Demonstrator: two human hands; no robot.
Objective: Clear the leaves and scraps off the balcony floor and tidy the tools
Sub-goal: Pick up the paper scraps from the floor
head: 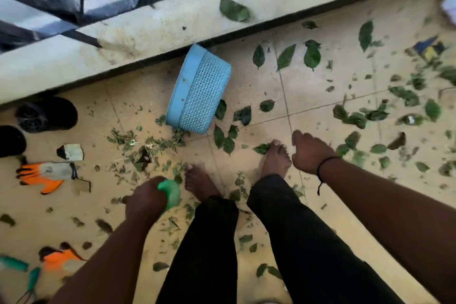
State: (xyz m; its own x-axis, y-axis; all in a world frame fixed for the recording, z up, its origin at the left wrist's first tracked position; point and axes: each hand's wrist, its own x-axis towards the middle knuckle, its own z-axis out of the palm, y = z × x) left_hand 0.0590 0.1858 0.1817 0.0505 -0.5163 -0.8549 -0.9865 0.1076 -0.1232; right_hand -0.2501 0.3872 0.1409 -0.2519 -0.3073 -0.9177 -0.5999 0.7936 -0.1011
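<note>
Green leaves point(312, 55) and small scraps point(145, 148) lie scattered over the tan tiled balcony floor point(320, 96). A light blue plastic basket point(199, 90) lies tipped on its side near the ledge. My left hand point(145, 200) grips a green handle point(170, 194) above the floor by my left foot. My right hand point(309, 152) hangs with curled fingers beside my right foot; whether it holds anything is hidden. Orange and grey work gloves lie at the left, one point(43, 174) higher and one point(63, 260) lower. Green-handled tools point(22, 270) lie at the bottom left.
A pale concrete ledge point(148, 24) with dark railing bars runs across the top. Black shoes point(47, 113) sit at the left by the ledge. A torn paper scrap point(70, 152) lies near the gloves. My bare feet stand among the leaves.
</note>
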